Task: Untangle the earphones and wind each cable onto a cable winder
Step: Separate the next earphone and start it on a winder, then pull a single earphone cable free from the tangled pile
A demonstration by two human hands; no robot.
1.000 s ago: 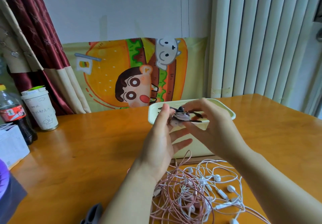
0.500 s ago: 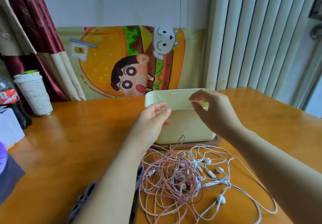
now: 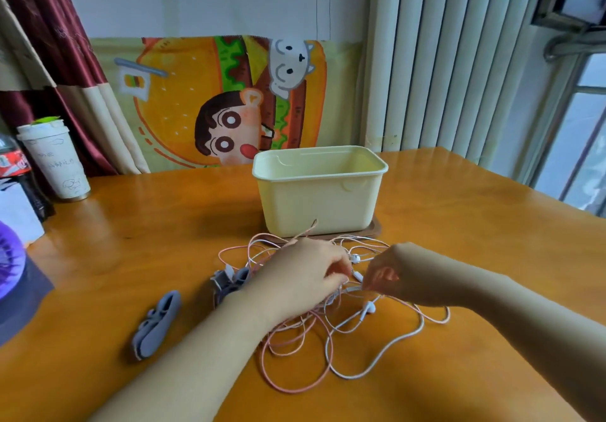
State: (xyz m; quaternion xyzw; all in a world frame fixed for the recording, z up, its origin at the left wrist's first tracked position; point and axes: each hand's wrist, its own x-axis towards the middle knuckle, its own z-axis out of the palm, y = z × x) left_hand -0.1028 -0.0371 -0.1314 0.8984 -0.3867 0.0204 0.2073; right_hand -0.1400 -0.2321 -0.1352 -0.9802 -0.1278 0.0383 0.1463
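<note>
Hands meet low over the table (image 3: 131,244): left hand (image 3: 301,277) and right hand (image 3: 393,274) both pinch the tangled cables (image 3: 328,333).

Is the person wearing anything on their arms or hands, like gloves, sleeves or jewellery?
No. The left hand and the right hand are both bare, with no gloves. No ring, watch or bracelet shows on the fingers or wrists. Both forearms are uncovered as far as the picture reaches, with no sleeve edge in view. The fingernails are too blurred to describe.
</note>
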